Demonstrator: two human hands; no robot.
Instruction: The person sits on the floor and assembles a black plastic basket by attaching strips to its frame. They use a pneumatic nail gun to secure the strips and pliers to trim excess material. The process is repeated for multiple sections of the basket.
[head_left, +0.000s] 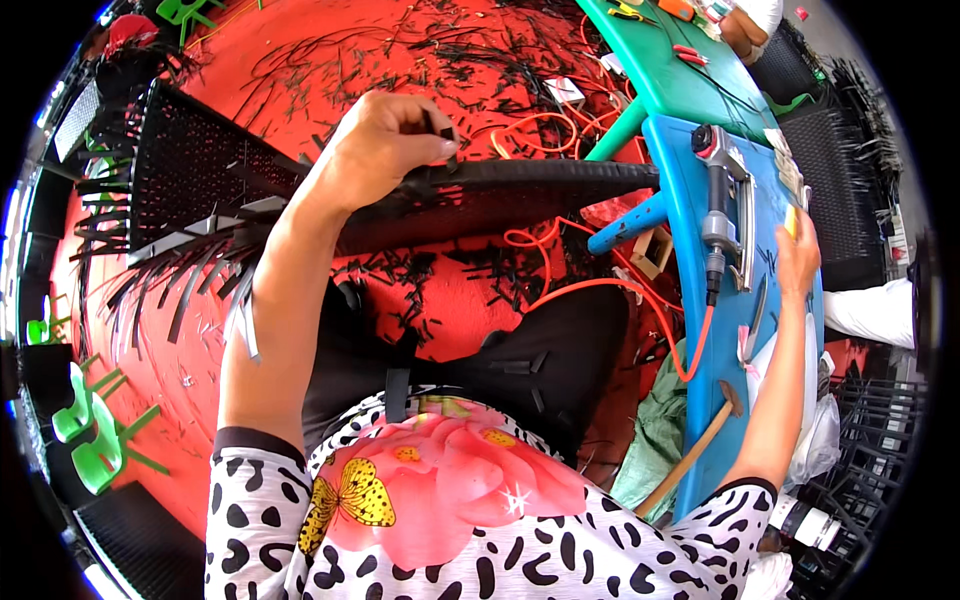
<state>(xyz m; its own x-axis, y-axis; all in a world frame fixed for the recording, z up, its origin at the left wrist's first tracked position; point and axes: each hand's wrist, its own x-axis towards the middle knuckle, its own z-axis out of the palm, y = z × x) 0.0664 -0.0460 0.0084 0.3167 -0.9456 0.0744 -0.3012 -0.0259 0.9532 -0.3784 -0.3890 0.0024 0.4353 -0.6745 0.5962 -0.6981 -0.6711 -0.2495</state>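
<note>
Left hand point(385, 140) pinches black strip end point(441, 132) atop woven rattan panel point(500, 195), centre. Right hand point(797, 258) reaches far right over blue table point(690, 200), grip unclear. Strip could slip, unweave.

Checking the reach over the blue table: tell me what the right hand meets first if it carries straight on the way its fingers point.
The right hand points up along the blue table. First in line is probably the pale flat piece lying near the table's far edge, though depth is unclear.
</note>
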